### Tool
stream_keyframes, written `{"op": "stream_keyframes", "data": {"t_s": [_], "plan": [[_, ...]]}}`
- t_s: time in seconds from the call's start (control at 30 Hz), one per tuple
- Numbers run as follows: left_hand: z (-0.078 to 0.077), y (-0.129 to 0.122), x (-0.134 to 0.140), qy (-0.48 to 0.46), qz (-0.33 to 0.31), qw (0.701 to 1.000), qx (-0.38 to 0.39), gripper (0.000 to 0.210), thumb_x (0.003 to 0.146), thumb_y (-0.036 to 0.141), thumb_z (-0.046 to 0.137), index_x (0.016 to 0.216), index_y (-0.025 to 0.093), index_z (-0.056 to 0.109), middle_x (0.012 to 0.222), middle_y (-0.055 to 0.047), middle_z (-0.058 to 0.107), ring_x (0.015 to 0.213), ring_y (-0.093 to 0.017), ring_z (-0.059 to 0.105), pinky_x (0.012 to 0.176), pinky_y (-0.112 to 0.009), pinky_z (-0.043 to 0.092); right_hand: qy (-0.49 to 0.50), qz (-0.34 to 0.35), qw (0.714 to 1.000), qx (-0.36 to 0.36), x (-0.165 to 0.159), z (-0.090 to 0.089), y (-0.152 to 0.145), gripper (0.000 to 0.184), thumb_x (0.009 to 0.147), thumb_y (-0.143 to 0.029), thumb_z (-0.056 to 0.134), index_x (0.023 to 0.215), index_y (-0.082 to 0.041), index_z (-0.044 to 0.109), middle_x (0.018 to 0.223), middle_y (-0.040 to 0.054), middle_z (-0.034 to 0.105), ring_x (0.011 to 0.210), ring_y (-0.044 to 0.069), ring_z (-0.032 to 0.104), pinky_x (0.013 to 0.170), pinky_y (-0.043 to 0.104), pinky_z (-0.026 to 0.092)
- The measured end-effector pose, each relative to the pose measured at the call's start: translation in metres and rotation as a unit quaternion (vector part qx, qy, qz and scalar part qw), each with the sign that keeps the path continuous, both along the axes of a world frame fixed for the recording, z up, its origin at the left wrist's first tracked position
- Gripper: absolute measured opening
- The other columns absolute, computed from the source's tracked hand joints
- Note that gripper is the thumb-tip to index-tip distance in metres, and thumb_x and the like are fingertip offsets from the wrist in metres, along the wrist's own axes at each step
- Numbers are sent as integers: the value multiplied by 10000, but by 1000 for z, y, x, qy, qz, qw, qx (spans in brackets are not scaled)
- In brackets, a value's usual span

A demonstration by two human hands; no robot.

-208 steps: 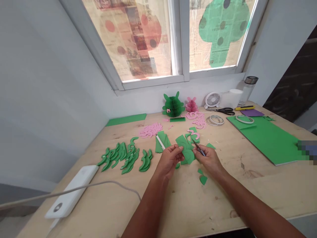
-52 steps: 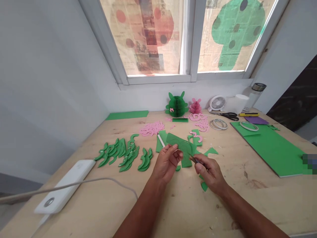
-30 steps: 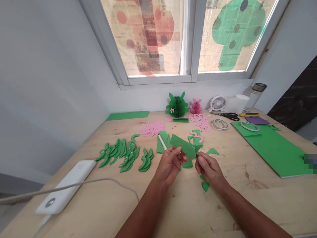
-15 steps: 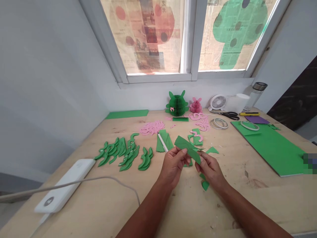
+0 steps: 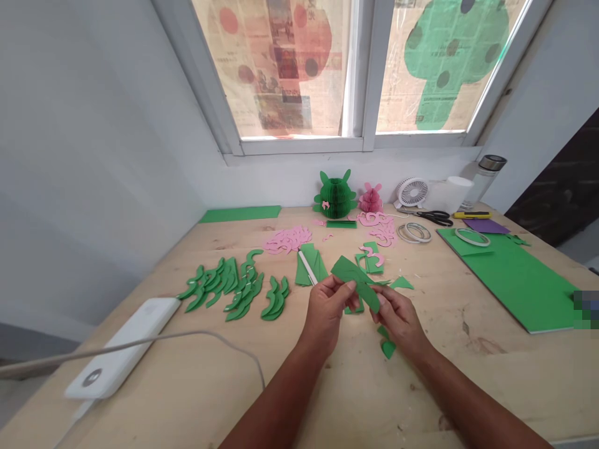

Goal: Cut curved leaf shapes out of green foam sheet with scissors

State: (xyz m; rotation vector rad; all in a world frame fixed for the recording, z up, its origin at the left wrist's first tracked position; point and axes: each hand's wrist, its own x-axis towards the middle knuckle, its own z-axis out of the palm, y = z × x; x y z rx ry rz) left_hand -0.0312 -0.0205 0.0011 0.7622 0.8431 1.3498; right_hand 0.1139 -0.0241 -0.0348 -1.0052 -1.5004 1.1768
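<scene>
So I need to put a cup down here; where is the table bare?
Bare wood lies near the front edge, between the white power bank and the right hand. Crowded: green cutouts, pink cutouts and green sheet.

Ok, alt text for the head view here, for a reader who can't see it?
Two bare hands, left hand and right hand, hold a green paper piece above a wooden table. Rows of green cutouts lie to the left, pink cutouts behind, a green sheet to the right.
</scene>
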Motion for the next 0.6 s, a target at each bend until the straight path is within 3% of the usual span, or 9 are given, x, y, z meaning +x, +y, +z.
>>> {"op": "stream_keyframes", "data": {"t_s": [0.47, 0.6], "plan": [[0, -1, 1, 69, 10, 997, 29, 184, 639, 280, 699, 572, 147, 591, 477, -9, 576, 447, -105, 474, 487, -236, 361, 28, 18, 999, -19, -3, 5, 1, 354, 886, -475, 424, 932, -157, 572, 541, -26, 454, 478, 116, 348, 457, 246, 272], [1, -1, 2, 68, -2, 997, 36, 161, 629, 261, 704, 570, 148, 604, 475, -3, 565, 448, -104, 464, 487, -234, 362, 38, 35, 998, -32, -4, 4, 2, 349, 882, -485, 426, 790, -173, 553, 523, -34, 434, 441, 96, 295, 427, 238, 229]]}}
